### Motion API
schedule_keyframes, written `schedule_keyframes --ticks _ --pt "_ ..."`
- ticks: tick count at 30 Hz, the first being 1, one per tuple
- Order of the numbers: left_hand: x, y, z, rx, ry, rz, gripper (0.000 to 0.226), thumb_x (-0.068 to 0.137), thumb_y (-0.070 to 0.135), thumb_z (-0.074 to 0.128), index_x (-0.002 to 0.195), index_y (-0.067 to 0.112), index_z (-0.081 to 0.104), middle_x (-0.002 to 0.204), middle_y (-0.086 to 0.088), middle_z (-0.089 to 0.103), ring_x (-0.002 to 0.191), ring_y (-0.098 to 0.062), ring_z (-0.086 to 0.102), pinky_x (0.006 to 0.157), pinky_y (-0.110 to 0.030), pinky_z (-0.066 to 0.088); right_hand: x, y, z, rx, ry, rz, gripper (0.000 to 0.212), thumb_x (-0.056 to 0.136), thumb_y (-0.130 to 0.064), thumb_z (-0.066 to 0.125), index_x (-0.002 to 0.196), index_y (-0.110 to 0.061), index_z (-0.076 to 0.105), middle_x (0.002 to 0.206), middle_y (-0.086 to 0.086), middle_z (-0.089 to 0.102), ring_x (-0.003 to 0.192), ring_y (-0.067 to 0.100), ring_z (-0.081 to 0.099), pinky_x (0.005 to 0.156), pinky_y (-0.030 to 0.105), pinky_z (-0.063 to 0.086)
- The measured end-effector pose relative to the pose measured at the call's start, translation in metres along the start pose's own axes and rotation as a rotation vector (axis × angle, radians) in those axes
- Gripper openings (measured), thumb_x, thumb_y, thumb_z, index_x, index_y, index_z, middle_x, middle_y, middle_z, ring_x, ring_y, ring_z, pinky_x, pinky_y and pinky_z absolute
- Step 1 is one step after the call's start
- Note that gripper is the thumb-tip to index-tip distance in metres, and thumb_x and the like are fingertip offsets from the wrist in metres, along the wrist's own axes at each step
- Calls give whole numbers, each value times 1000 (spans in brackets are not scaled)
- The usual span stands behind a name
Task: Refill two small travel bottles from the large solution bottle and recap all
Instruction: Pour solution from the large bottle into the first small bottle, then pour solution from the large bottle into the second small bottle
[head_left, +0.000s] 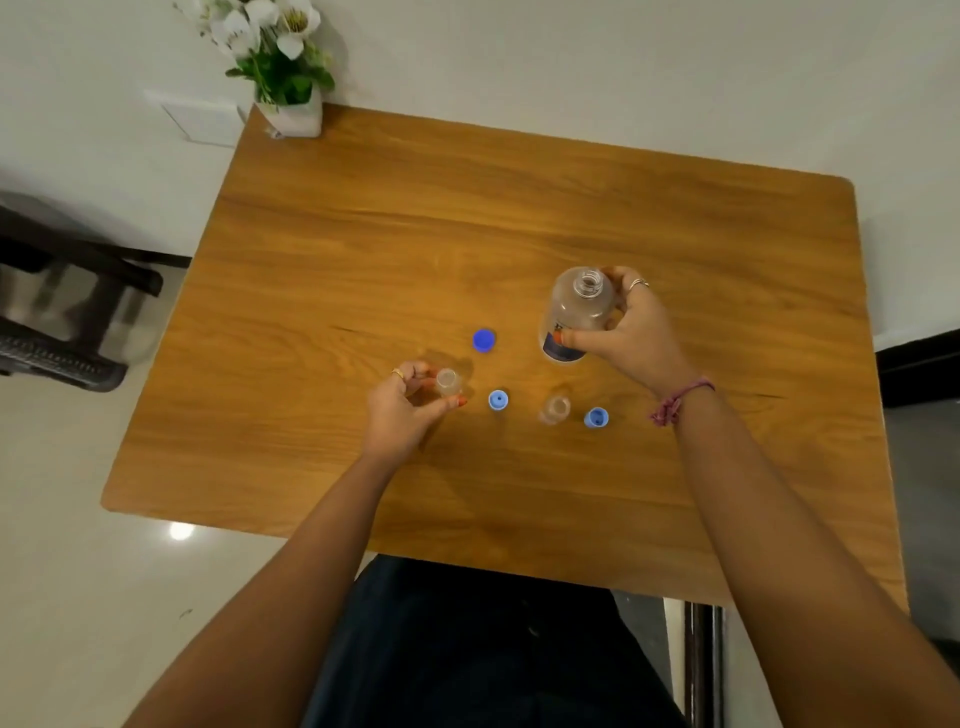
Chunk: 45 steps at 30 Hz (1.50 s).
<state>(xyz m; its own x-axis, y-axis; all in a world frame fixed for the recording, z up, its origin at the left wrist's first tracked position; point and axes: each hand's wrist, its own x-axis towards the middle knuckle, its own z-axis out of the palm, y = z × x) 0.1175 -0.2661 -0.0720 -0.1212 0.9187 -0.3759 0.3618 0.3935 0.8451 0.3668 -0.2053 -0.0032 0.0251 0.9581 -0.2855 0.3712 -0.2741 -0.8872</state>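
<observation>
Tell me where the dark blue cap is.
In the head view, the dark blue cap lies on the wooden table, left of the large solution bottle and beyond the two light blue caps.

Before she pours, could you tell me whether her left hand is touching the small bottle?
Touching: the head view shows left hand fingers wrapped around the small bottle.

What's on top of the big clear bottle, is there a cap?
No cap: the large clear bottle, held by the right hand, shows an open neck. Its liquid level is unclear; fingers cover part.
</observation>
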Motion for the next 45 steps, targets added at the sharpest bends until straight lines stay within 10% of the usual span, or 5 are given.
schedule_keyframes --ticks 14,22,27,39,45 --pt "-4 -4 8 27 -9 104 81 63 25 88 130 19 44 128 0 51 111 -12 56 100 -36 49 1 17 -1 50 -109 -20 71 65 1 80 118 -22 40 112 -10 54 98 1 57 78 12 48" --pt "-57 40 35 206 145 655 77 74 44 71 136 13 37 128 4 32 123 -12 37 108 -20 34 2 24 -3 9 -158 -48 75 64 -4 82 125 -17 39 117 -8 54 105 0 56 86 14 47" --pt "-61 45 88 262 -228 333 81 86 28 69 149 12 21 151 -6 33 140 -14 30 116 -28 26 3 25 -3 -13 -156 -58 68 67 -3 80 116 -24 39 109 -15 53 99 -3 55 79 5 44" --pt "-36 51 99 175 -172 190 34 86 19 69 116 14 53 114 2 63 111 -12 59 94 -23 46 6 31 -7 -3 -70 5 94 46 -34 88 128 -13 47 123 -3 60 112 10 58 98 34 48" --pt "-30 115 67 -133 -40 321 37 76 18 79 108 15 62 105 -3 67 93 -8 61 82 -15 48 10 -14 -29 10 20 -115 66 58 -18 87 115 -24 55 113 -10 61 109 10 58 95 34 50"
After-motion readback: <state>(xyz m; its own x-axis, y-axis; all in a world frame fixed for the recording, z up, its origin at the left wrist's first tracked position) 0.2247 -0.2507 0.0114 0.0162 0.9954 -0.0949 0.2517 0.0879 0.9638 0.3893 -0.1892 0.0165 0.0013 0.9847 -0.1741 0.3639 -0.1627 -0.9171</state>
